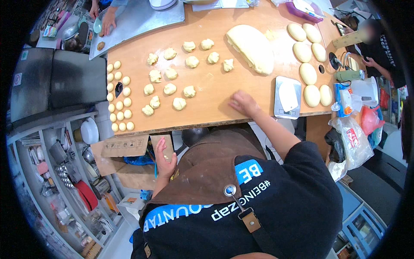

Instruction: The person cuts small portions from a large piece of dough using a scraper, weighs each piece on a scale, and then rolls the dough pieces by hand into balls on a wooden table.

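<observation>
My right hand (244,104) rests on the wooden table (211,116) near its front edge, fingers curled down in a cupped shape. Whatever lies under its palm is hidden. Off the table, in front of my apron, my left hand (164,159) is held up with its fingers stretched and nothing in it. Several rough dough lumps (179,103) are scattered left of my right hand. Beyond it lies a large slab of pale dough (252,48). To the right stands a digital scale (281,113) bearing a flat white scraper (288,97).
Small smooth dough balls (127,102) line the table's left end; large smooth ones (308,74) fill the right. A metal tray (142,26) covers the far left corner, where another person's hand (108,21) works. Another person (384,56) stands right. A cardboard box (120,146) sits below.
</observation>
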Demonstrator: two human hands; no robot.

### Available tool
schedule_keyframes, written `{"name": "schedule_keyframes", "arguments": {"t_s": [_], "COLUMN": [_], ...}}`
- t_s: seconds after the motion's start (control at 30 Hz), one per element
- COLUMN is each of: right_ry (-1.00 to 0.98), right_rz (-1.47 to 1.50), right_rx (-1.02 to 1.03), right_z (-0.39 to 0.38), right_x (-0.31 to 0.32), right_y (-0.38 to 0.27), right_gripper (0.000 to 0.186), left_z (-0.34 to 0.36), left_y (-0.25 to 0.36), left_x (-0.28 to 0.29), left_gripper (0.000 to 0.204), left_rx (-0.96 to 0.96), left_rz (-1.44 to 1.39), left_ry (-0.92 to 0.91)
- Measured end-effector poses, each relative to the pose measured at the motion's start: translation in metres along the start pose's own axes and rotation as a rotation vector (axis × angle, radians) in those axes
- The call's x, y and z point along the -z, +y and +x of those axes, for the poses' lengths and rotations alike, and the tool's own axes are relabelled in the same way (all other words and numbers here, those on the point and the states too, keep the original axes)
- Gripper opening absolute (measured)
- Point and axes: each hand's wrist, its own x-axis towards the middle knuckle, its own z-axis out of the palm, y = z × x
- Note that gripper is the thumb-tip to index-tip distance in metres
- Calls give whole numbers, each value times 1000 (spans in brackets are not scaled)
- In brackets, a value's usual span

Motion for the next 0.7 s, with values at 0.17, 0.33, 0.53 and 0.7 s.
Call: {"name": "schedule_keyframes", "arguments": {"t_s": [0.17,0.33,0.53,0.7], "right_ry": [-4,-88,-39,-35], "right_rz": [-50,53,-3,-46], "right_rx": [-49,-72,-33,-8], "right_z": [27,-13,13,-10], "right_x": [-24,3,-16,5], "right_y": [-11,5,-14,4], "right_gripper": [19,20,23,27], "left_z": [3,5,-4,-4], "left_y": [4,5,3,4], "left_x": [0,-4,-7,-5], "left_gripper": [65,65,66,66], "left_rx": [-21,-26,-8,1], "left_rz": [21,11,-31,6], "left_ry": [-67,-30,-41,-38]}}
